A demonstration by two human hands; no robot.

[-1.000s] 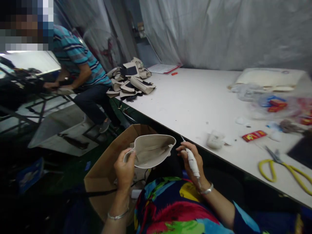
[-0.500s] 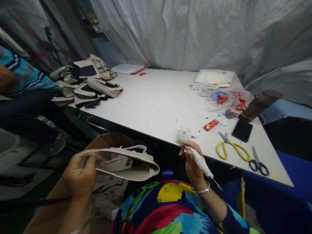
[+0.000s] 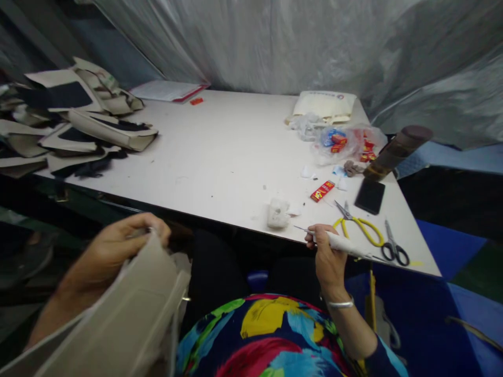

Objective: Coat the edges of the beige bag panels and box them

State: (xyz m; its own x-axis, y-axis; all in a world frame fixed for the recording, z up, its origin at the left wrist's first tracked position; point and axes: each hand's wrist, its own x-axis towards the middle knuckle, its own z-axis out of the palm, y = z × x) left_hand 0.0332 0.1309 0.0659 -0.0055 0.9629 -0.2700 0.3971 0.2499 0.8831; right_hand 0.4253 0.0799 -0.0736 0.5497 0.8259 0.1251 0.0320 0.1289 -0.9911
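Note:
My left hand (image 3: 118,251) pinches the edge of a beige handbag (image 3: 121,319) at the lower left. The bag is tilted up on end, and part of it runs out of view at the bottom. My right hand (image 3: 329,256) is closed around an awl (image 3: 341,243) with a white wrapped handle. Its thin metal tip points left, toward a crumpled white pad (image 3: 278,213) on the near edge of the table, without touching it. A second thin metal end sticks out behind the handle.
On the white table (image 3: 204,152) lie yellow-handled scissors (image 3: 359,225), black-handled scissors (image 3: 395,250), a phone (image 3: 370,196), a red packet (image 3: 323,191) and plastic bags (image 3: 346,144). A dark cylinder (image 3: 396,152) leans at the right. Beige bag pieces (image 3: 98,123) are piled at the left.
The handbag has swung from lying level to tilted up, nearer to me. My right hand has moved slightly right, and the awl lies flatter. The whole view has shifted rightward.

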